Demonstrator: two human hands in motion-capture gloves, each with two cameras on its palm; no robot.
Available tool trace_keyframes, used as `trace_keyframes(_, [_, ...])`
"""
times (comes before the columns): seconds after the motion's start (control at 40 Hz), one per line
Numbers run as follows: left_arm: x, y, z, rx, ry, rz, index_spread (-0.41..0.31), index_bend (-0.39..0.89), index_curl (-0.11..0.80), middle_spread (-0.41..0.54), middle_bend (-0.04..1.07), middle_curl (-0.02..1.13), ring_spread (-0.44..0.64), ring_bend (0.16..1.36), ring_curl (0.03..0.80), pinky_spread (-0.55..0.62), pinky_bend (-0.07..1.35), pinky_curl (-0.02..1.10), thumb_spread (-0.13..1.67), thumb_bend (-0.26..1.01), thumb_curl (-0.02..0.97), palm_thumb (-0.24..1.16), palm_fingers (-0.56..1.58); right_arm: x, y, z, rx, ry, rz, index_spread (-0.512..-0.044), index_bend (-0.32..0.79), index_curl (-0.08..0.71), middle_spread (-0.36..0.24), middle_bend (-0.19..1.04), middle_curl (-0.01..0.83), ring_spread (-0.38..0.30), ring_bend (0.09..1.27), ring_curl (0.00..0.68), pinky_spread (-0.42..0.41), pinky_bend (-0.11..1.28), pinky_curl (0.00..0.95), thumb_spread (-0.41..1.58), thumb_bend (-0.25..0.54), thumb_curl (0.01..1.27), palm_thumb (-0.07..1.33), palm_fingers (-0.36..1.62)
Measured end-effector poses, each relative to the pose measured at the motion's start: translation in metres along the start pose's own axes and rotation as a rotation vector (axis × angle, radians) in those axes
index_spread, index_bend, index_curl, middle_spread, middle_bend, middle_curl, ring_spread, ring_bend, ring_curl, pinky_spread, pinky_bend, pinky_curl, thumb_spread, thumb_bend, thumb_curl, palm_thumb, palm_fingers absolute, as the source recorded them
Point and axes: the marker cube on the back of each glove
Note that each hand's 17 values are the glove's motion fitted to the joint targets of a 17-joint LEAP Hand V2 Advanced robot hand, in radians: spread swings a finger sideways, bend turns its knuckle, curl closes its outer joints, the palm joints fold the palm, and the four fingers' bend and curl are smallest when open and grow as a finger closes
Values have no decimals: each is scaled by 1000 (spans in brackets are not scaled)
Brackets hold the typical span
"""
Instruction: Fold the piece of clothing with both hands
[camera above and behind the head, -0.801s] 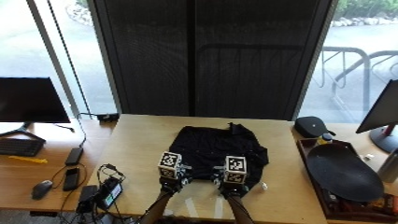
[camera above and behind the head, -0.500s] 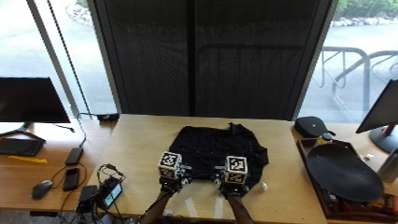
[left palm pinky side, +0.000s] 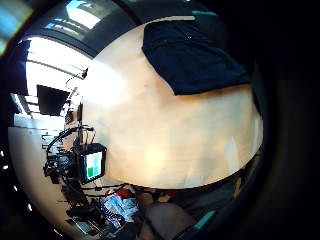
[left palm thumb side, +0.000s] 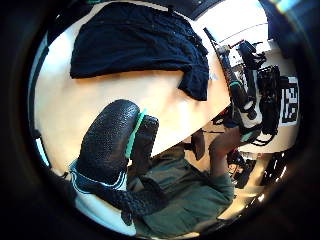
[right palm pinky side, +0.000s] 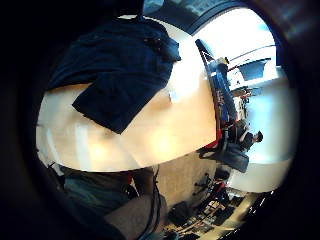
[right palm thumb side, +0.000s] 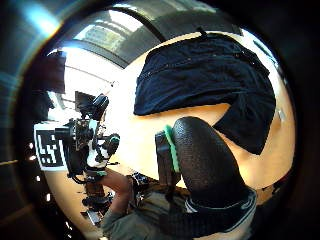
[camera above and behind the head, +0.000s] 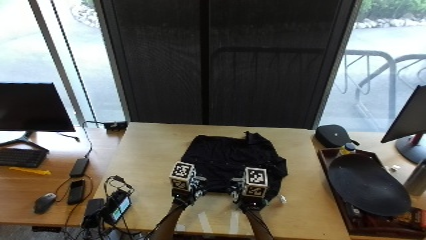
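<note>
A black piece of clothing (camera above and behind the head: 233, 162) lies spread flat on the middle of the wooden desk (camera above and behind the head: 146, 155). The left hand (camera above and behind the head: 184, 186) and right hand (camera above and behind the head: 251, 191) hover side by side over its near edge. Whether either hand's fingers are curled or straight, or touch the cloth, I cannot tell.

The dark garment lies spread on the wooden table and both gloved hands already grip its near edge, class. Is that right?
Not quite. The dark garment does lie spread on the wooden table, but neither hand grips it: both thumb side palm views show bare table between each palm and the cloth's near edge.
</note>
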Motion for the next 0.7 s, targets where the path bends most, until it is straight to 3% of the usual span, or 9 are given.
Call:
trace_keyframes(0.33, [7, -24, 15, 49, 35, -29, -104, 148, 298, 18, 186, 336, 185, 527, 286, 379, 332, 231, 1158, -19, 238, 186, 401, 33, -14, 14, 4, -1, 46, -370, 140, 250, -1, 185, 256, 149, 311, 222, 287, 570, 314, 1262, 34, 262, 340, 155])
trace_keyframes(0.48, [9, -34, 24, 8, 82, -31, -103, 137, 302, 15, 190, 348, 180, 533, 294, 374, 344, 247, 1154, -17, 253, 193, 394, 47, -30, 32, -9, 14, 86, -367, 126, 248, -1, 192, 274, 151, 320, 234, 287, 581, 325, 1248, 12, 278, 360, 151])
trace_keyframes(0.58, [12, -44, 38, -63, 142, 34, -97, 126, 299, 12, 193, 355, 177, 542, 299, 368, 361, 259, 1147, -12, 267, 217, 396, 58, -44, 57, -77, 23, 96, -364, 112, 240, -1, 196, 286, 158, 329, 241, 284, 598, 331, 1228, 0, 288, 381, 140])
trace_keyframes(0.63, [11, -50, 40, -64, 108, 42, -90, 110, 293, 12, 199, 361, 176, 550, 304, 366, 369, 265, 1138, -14, 272, 226, 385, 60, -49, 69, -122, 20, 88, -363, 72, 224, 1, 200, 291, 159, 348, 250, 278, 626, 341, 1208, -8, 294, 391, 126])
trace_keyframes(0.7, [2, -55, 42, -62, -30, -7, -83, 90, 281, 15, 203, 370, 174, 564, 310, 354, 392, 278, 1132, -18, 278, 230, 369, 61, -52, 78, -174, 23, 75, -363, 47, 200, 6, 200, 299, 154, 376, 260, 267, 675, 354, 1185, -10, 302, 410, 118])
